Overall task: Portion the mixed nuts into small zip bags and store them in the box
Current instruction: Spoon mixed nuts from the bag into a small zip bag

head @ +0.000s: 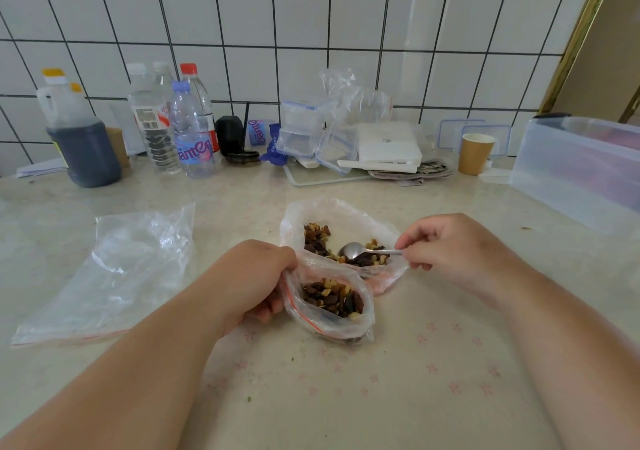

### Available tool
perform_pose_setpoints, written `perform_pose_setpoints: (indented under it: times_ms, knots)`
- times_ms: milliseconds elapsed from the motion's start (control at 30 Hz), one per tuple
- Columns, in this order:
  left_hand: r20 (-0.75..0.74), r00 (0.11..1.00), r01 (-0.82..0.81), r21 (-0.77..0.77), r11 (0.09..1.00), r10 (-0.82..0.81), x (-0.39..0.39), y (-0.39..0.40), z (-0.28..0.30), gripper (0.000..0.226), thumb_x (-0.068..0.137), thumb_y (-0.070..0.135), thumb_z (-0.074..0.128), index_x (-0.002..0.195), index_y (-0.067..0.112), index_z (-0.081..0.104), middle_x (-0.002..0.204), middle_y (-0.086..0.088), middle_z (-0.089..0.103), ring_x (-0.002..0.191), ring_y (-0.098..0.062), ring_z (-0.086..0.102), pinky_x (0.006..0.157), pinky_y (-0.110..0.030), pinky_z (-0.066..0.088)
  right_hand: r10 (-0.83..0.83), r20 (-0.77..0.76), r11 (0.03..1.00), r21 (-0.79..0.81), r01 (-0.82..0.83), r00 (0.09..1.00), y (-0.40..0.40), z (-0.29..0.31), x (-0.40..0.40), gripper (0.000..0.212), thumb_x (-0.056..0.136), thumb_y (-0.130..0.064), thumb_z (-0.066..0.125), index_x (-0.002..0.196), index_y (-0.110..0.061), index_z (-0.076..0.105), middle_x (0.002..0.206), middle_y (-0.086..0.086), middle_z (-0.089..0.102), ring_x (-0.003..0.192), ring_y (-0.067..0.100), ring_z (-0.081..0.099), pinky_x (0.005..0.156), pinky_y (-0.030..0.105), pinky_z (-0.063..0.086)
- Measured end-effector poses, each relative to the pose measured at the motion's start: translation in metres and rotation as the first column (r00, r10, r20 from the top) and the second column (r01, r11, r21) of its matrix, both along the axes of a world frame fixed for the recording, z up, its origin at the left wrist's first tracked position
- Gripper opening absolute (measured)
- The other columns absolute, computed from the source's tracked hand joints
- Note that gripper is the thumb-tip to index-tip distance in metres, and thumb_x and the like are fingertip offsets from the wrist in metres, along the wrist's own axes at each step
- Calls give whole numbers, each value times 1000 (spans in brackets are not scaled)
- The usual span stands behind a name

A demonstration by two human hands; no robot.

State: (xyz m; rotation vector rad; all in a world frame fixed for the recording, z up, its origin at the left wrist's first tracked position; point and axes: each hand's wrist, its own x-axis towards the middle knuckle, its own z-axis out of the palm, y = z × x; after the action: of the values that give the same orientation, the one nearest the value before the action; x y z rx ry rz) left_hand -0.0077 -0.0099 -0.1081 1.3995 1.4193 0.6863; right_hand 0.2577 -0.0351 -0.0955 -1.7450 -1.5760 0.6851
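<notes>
A small zip bag (332,302), part filled with mixed nuts (334,299), is held open at its left edge by the left hand (258,278), whose fingers are curled round the plastic in a closed grip. A spoon (360,251) is pinched by its handle in the right hand (453,242), the bowl resting among the nuts left in the larger source bag (343,231), which lies open on the desk (381,380) just behind the small bag and touching it.

Nuts could be spilled onto the desk if a heaped spoonful is carried across the gap and the soft bag mouth sags or folds shut under a loosened grip. The limp source bag could also be dragged along by the spoon, since nothing is seen pinning it down. An overfilled small bag would probably not seal.

Counted: one spoon, one small bag in hand, one source bag, one empty clear bag (114,273) lying flat to the left, and one large translucent box (575,169) at the right edge, well apart from the bags
</notes>
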Motion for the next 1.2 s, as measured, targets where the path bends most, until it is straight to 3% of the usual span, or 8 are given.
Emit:
perform_pose_setpoints:
  times_ms: [133,333,500,700,900,1000,1100,1200]
  knots:
    - [91,996,-18,-41,999,22,1,1,-2,21,93,11,54,78,2,65,57,-17,62,39,-23,53,38,-25,44,-7,83,1000,-22,9,997,4,-9,-3,5,80,-23,73,76,-27,70,61,-8,70,60,11,61,72,36,52]
    - [287,956,-25,-116,993,57,5,3,-7,23,98,5,49,96,-7,69,69,-20,71,55,-28,68,51,-33,58,-86,105,995,56,80,991,12,-24,-7,11,76,-26,76,72,-34,69,65,-10,71,62,8,64,60,29,45]
    - [431,896,-43,-156,987,107,11,7,-11,26,102,4,46,108,-9,68,79,-22,74,64,-28,73,57,-34,61,-137,139,980,160,115,981,21,-33,-10,11,81,-33,76,74,-31,69,75,-7,70,72,11,62,60,27,39]
    - [511,849,-65,-152,986,134,16,8,-15,27,104,6,44,107,-7,67,89,-26,77,74,-30,77,59,-34,62,-184,154,965,214,148,971,27,-33,-9,6,87,-33,71,81,-35,72,88,-15,69,88,8,58,64,13,35]
    - [487,865,-51,-144,988,116,13,9,-14,23,103,8,49,107,-7,67,83,-27,75,63,-28,73,54,-33,60,-168,223,965,238,113,960,20,-25,-8,10,84,-36,74,94,-38,73,99,-14,61,93,7,56,68,20,36]
    - [467,877,-58,-134,989,114,10,8,-11,19,100,8,54,101,-5,67,75,-24,74,53,-25,68,49,-31,58,-177,204,936,337,101,963,10,-11,-11,7,81,-38,76,78,-35,71,85,-15,63,79,1,56,63,16,35]
    - [472,873,-58,-147,987,121,8,7,-9,19,99,13,57,92,-1,68,71,-22,73,49,-25,68,46,-31,57,-17,195,995,98,-3,981,-1,-2,-18,31,86,-50,68,64,-27,71,62,-14,70,52,0,59,55,24,41]
    - [504,854,-40,-187,981,131,7,8,-7,25,98,21,59,85,2,68,71,-21,72,52,-27,69,47,-32,57,142,92,973,-198,-121,986,-10,1,-30,45,91,-58,58,58,-30,71,61,-5,72,43,5,56,46,19,39]
